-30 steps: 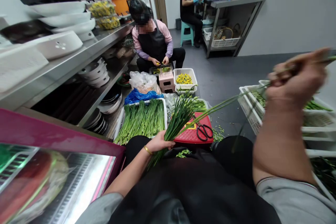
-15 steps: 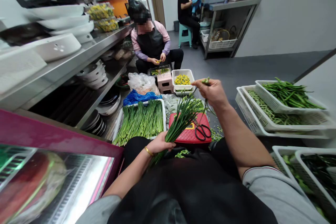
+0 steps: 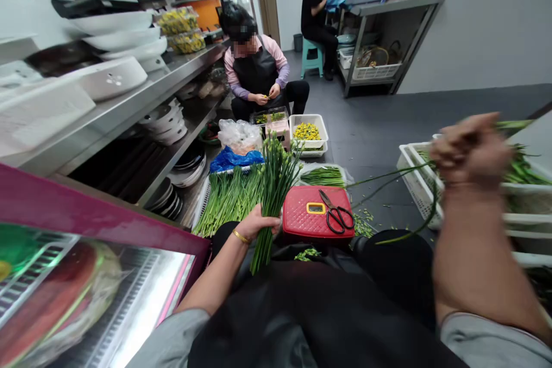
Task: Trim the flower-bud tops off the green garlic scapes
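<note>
My left hand (image 3: 259, 223), with a gold bracelet at the wrist, is wrapped round a bunch of green flower-bud stems (image 3: 276, 184) held upright above my lap. Out to the right, my right hand (image 3: 472, 152) is raised and blurred, its fingers closed on a few long green stems (image 3: 399, 171) that trail to the left and down. Black-handled scissors (image 3: 338, 218) lie on a red box (image 3: 299, 221) between my knees. Left of the bunch, a white basket (image 3: 202, 201) is full of similar stems. Small green trimmings (image 3: 307, 254) lie on my apron.
A person (image 3: 259, 69) sits ahead, handling yellow flowers beside a white basket (image 3: 321, 126). Another person (image 3: 314, 11) sits farther back. Steel shelves (image 3: 129, 98) with dishes run along the left. White baskets of green beans (image 3: 414, 184) stand at the right.
My right hand has swung far to the right, drawing long stems with it. The bunch in my left hand has turned more upright and moved slightly left, uncovering more of the red box.
</note>
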`<state>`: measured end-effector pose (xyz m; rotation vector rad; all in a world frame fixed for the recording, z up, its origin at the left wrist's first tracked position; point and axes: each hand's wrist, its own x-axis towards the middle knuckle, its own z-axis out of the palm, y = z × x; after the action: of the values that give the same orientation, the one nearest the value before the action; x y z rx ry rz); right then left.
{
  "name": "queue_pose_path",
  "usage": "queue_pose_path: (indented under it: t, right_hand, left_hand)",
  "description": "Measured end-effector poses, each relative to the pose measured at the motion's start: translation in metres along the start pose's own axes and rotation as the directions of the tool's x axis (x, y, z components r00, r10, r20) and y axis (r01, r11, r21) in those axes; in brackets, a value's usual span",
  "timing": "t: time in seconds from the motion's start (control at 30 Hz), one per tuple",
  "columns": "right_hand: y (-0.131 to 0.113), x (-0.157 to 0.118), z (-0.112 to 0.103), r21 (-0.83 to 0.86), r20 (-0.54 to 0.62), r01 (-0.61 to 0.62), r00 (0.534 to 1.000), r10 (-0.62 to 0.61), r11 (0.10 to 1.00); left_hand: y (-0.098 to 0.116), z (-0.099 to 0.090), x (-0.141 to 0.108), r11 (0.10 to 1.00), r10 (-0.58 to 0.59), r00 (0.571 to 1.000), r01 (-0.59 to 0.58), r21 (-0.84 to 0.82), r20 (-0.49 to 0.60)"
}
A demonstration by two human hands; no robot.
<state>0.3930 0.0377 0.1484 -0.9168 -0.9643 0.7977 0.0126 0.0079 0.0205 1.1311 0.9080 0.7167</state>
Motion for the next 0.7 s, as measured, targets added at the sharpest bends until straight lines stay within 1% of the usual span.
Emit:
queue_pose_path:
  t: [0.03,0.1,0.17,0.2,0.27,0.37,0.43,0.47,0.57,0.6,0.63,0.7]
  right_hand:
    - [0.015,-0.009,0.022,0.039,0.073,-0.133,0.989,0.130,0.990]
    - [0.041,-0.025,0.062,0.011,0.189,-0.224,0.957,0.218,0.974]
    - [0.059,-0.040,0.090,-0.059,0.261,-0.205,0.942,0.213,0.977]
    - [0.064,-0.045,0.100,-0.089,0.272,-0.174,0.943,0.192,0.981]
    - [0.067,-0.052,0.111,-0.127,0.255,-0.099,0.958,0.129,0.987]
    - [0.065,-0.053,0.118,-0.162,0.226,-0.017,0.973,0.054,0.987]
    - [0.061,-0.049,0.117,-0.196,0.227,0.013,0.973,0.032,0.981]
    - [0.059,-0.044,0.114,-0.202,0.216,0.027,0.976,0.018,0.979]
    - [0.051,-0.025,0.098,-0.142,0.101,0.093,0.992,-0.079,0.986]
    - [0.048,-0.018,0.092,-0.126,0.082,0.108,0.992,-0.098,0.986]
    - [0.046,-0.012,0.087,-0.124,0.090,0.111,0.991,-0.100,0.986]
    - [0.046,-0.006,0.084,-0.157,0.172,0.079,0.984,-0.051,0.984]
  left_hand:
    - [0.002,0.004,0.001,1.000,0.005,1.000,-0.005,0.000,0.009]
    - [0.004,0.011,0.003,1.000,0.010,1.000,-0.010,0.002,0.022]
    - [0.004,0.017,0.003,1.000,0.006,1.000,-0.007,0.006,0.030]
    - [0.003,0.019,0.002,1.000,0.001,0.999,-0.002,0.010,0.034]
    - [0.001,0.021,0.002,0.999,-0.008,0.999,0.006,0.031,0.048]
    - [-0.002,0.023,0.001,0.997,-0.010,0.997,0.005,0.072,0.073]
    - [-0.003,0.022,0.001,0.997,-0.017,0.996,0.011,0.071,0.083]
    - [-0.004,0.022,0.001,0.998,-0.022,0.995,0.017,0.058,0.093]
    - [-0.006,0.018,-0.001,1.000,-0.017,0.987,0.014,0.019,0.158]
    - [-0.007,0.016,-0.001,1.000,-0.011,0.984,0.009,0.012,0.177]
    - [-0.008,0.013,-0.002,1.000,-0.007,0.983,0.006,0.004,0.185]
    - [-0.012,0.007,-0.002,1.000,-0.007,0.986,0.011,-0.018,0.165]
